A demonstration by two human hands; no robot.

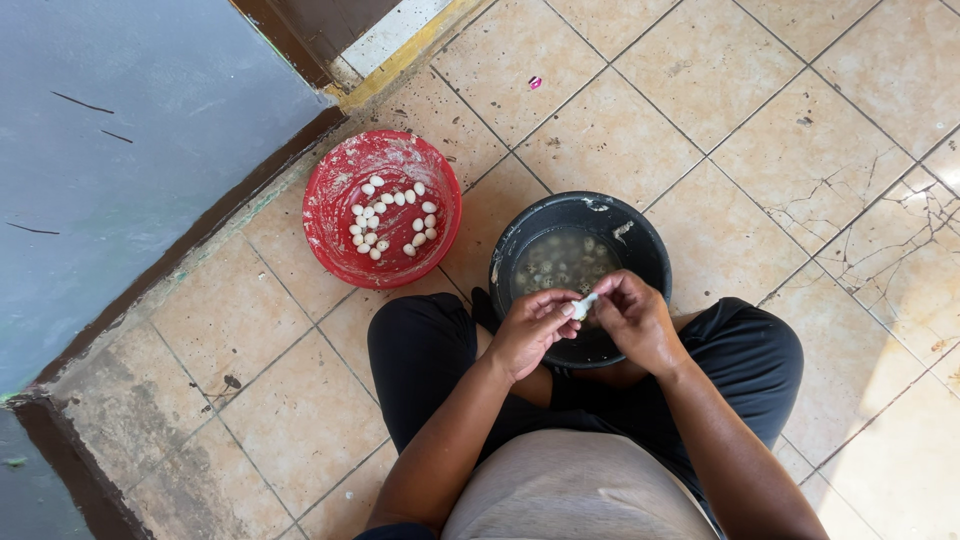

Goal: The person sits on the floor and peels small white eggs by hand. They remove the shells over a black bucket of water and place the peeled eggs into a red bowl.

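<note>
I sit on a tiled floor with a black bucket (640, 235) between my knees; it holds water with several small speckled eggs. Over its near rim, my left hand (528, 330) and my right hand (632, 318) meet and together pinch one small white egg (582, 306) between the fingertips. To the left of the bucket stands a red basin (335, 215) holding several peeled white eggs (392, 222) on its bottom.
A grey wall (130, 140) with a dark brown skirting runs along the left. A doorway threshold with a yellow strip (400, 55) lies at the top. Cracked beige tiles (820, 160) spread to the right. A small pink scrap (535, 82) lies on the floor.
</note>
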